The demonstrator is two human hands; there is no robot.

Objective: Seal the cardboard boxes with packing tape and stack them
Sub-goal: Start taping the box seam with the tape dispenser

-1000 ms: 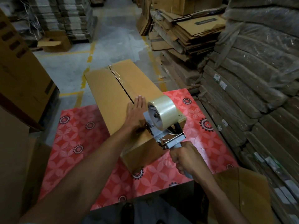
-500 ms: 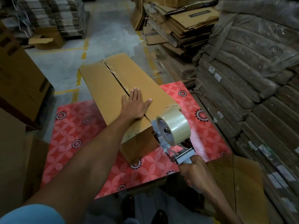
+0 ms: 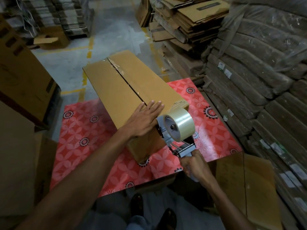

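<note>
While the left hand (image 3: 144,120) lay flat on the box (image 3: 116,90), fingers straight, the right hand (image 3: 194,165) grasped the dispenser (image 3: 176,128). It touched the box's end at 5 o'clock.

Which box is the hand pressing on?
The long box on the red flowered table: the left hand lies flat on its near end. The big boxes on the left and the small open box on the floor are untouched.

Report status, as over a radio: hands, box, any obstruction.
Left hand flat on long cardboard box. Right hand grips tape dispenser at box's near end. Nothing blocks the seam.
</note>
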